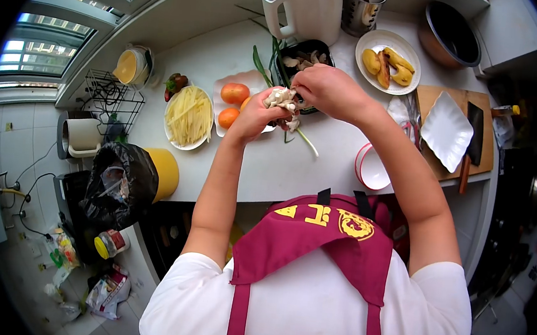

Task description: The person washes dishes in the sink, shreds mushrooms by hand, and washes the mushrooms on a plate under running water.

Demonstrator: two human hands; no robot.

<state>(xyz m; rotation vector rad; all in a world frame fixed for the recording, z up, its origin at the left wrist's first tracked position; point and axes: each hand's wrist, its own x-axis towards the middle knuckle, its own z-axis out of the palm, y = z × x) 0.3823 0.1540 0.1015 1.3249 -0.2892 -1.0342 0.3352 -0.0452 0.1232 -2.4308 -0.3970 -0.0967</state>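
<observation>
A kitchen — a long white counter (248, 175) carries a plate of cut pale strips (188, 117), a cutting board (487, 139) and a white jug (314, 12).

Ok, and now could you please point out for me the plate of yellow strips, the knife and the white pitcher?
plate of yellow strips (210, 97): head view, on its rim
knife (474, 131): head view, on the blade
white pitcher (314, 17): head view, middle of its body
</observation>
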